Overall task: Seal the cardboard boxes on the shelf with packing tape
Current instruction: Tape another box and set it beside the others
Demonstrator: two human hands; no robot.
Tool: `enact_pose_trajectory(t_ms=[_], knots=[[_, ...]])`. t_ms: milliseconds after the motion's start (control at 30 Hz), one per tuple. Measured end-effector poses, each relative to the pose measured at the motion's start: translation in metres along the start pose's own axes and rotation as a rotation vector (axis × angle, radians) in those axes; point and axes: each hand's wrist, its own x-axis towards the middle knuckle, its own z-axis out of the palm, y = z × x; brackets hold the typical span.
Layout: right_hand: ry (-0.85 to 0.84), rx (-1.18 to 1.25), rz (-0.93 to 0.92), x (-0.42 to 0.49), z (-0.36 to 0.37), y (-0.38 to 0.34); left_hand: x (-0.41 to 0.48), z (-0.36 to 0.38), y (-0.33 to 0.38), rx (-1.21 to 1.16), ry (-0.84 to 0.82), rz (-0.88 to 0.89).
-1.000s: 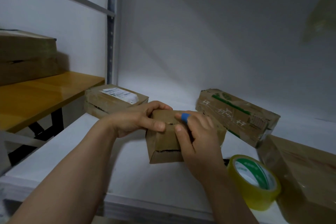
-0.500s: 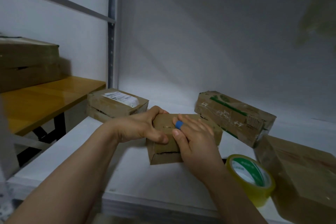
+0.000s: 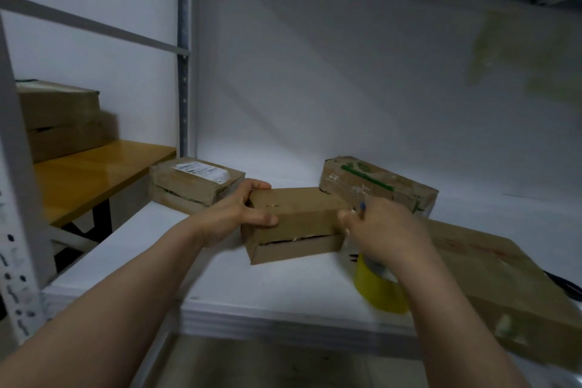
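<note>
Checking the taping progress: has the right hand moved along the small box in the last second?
Yes. The right hand slid rightward from the top of the small box to its right end, nearer the green-printed box.

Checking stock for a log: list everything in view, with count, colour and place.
small cardboard box: one, brown, shelf centre
labelled box: one, brown with white label, back left
green-printed box: one, brown, back right
large flat box: one, brown, right
tape roll: one, yellow, shelf front, beside the right wrist
stacked boxes: two, brown, on the table
table: one, orange wood, left
shelf: one, white
left hand: grips the small box's left end
right hand: at its right end, blue band on a finger; grip unclear
</note>
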Motion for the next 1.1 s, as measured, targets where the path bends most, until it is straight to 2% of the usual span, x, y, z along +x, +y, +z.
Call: enact_pose_trajectory(t_ms=[100, 167, 267, 367, 500, 567, 633, 767, 833, 967, 1033, 1100], knots=[[-0.361, -0.131, 0.035, -0.013, -0.016, 0.014, -0.001, 0.002, 0.005, 0.013, -0.009, -0.032], [-0.503, -0.240, 0.017, -0.025, -0.018, 0.018, -0.003, 0.001, 0.009, 0.040, -0.025, -0.050], [-0.549, -0.357, -0.008, -0.032, -0.006, 0.022, -0.008, -0.002, 0.014, 0.103, -0.029, -0.073], [-0.461, -0.394, -0.068, -0.026, 0.000, 0.025, -0.013, -0.001, 0.016, 0.128, 0.031, -0.074], [-0.342, -0.171, -0.130, -0.023, -0.027, 0.022, -0.016, 0.003, 0.025, 0.156, 0.167, 0.053], [-0.347, 0.054, -0.182, -0.026, -0.043, 0.017, -0.020, 0.007, 0.041, 0.181, 0.145, 0.131], [-0.376, 0.251, -0.241, -0.032, -0.057, 0.008, -0.024, 0.015, 0.063, 0.221, 0.028, 0.207], [-0.338, 0.388, -0.347, -0.029, -0.068, -0.006, -0.030, 0.038, 0.096, 0.233, -0.288, 0.207], [-0.316, 0.529, -0.349, -0.024, -0.064, -0.007, -0.032, 0.042, 0.103, 0.178, -0.336, 0.202], [-0.264, 0.905, -0.398, -0.014, -0.053, 0.001, -0.034, 0.032, 0.103, -0.088, -0.304, 0.214], [-0.327, 0.941, -0.421, -0.011, -0.049, 0.006, -0.033, 0.027, 0.100, -0.220, -0.317, 0.238], [-0.388, 0.868, -0.461, -0.010, -0.045, 0.008, -0.034, 0.025, 0.098, -0.297, -0.349, 0.260]])
